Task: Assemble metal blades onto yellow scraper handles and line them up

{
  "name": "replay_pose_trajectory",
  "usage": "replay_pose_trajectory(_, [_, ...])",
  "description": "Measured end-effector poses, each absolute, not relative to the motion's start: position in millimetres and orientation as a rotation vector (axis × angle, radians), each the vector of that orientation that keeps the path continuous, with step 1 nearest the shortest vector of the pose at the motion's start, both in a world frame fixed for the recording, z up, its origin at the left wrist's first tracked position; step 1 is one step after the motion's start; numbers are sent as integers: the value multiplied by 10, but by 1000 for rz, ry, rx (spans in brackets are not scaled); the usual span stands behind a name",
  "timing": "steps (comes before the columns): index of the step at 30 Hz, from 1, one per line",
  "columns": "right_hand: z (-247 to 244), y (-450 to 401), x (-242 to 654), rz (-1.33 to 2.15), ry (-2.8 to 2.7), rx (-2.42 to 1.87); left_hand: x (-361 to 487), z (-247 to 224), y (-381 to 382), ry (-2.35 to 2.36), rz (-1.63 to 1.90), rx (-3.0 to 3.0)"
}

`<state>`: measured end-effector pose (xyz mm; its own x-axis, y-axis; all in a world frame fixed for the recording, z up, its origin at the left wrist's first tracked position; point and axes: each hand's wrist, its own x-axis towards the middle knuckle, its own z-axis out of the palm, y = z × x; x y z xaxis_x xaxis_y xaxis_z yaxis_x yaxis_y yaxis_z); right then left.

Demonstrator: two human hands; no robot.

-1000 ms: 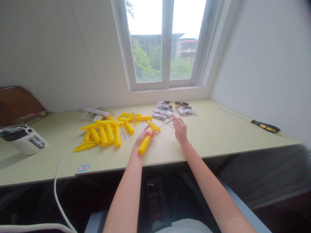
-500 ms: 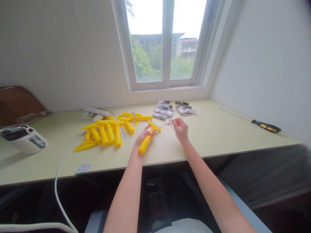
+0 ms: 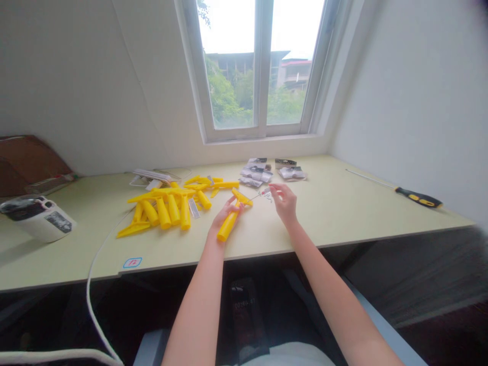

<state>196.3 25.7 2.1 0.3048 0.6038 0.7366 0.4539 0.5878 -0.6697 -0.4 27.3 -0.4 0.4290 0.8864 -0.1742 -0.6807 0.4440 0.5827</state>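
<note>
My left hand is shut around a yellow plastic T-shaped part, whose crossbar sits above my fingers. My right hand pinches a small metal piece with a red spot and a thin shaft. That shaft points left towards the yellow crossbar, close to it. A heap of similar yellow plastic parts lies on the pale green table to the left of my hands. Several small printed packets lie beyond my fingers.
A screwdriver with a black and yellow handle lies at the right. A white appliance stands at the left edge, with brown cardboard behind it. A white cable hangs over the front edge. A window fills the back wall.
My right hand has shifted slightly to the right along the small metal piece. My left hand and the yellow part stay almost still.
</note>
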Motion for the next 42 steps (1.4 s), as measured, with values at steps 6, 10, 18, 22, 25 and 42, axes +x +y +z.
replay_pose_trajectory(6, [-31, 304, 1991, 104, -1262, -1121, 2, 5, 264, 490, 1025, 478])
replay_pose_trajectory(10, [-39, 320, 1993, 63, -1330, -1135, 3, 22, 254, 489, 1022, 468])
replay_pose_trajectory(18, [-37, 281, 1971, 81, -1329, -1083, 0, -10, 274, 498, 1034, 468])
replay_pose_trajectory(22, [-34, 253, 1970, 71, -1278, -1101, -1, -18, 276, 508, 1030, 457])
replay_pose_trajectory(25, [-22, 253, 1971, 37, -1317, -1090, 2, -8, 270, 512, 1027, 456])
replay_pose_trajectory(42, [-23, 274, 1972, 57, -1324, -1148, -5, -13, 274, 510, 1022, 448])
